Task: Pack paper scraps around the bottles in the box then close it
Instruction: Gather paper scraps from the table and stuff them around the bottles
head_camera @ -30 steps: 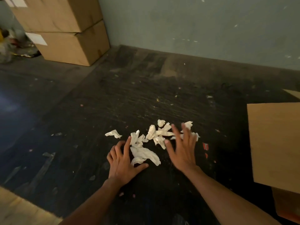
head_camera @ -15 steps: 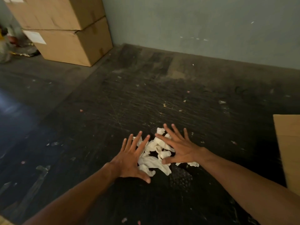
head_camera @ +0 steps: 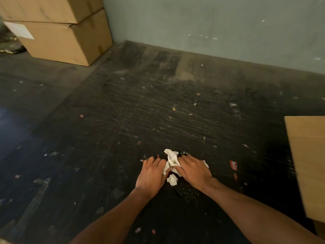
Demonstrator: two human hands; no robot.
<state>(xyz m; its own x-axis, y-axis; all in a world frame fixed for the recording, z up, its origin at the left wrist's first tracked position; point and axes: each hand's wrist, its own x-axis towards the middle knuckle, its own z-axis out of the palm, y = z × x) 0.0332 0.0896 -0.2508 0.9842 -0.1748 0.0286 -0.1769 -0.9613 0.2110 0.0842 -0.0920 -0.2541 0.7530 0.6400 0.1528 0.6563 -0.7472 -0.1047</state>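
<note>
My left hand (head_camera: 152,175) and right hand (head_camera: 194,170) have swept together, pressing the once-scattered paper scraps (head_camera: 171,163) into one clump at lower centre. Ready to scoop toward the box flap (head_camera: 307,161) at right.

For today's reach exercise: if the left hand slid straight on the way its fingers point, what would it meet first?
The left hand points up and slightly right. It already touches the paper scraps; beyond them, only dark floor, probably.

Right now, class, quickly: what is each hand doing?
Left hand: fingers curled, pressing the paper scraps from the left.
Right hand: fingers curled over the scraps from the right.
Neither has lifted them off the floor.
</note>
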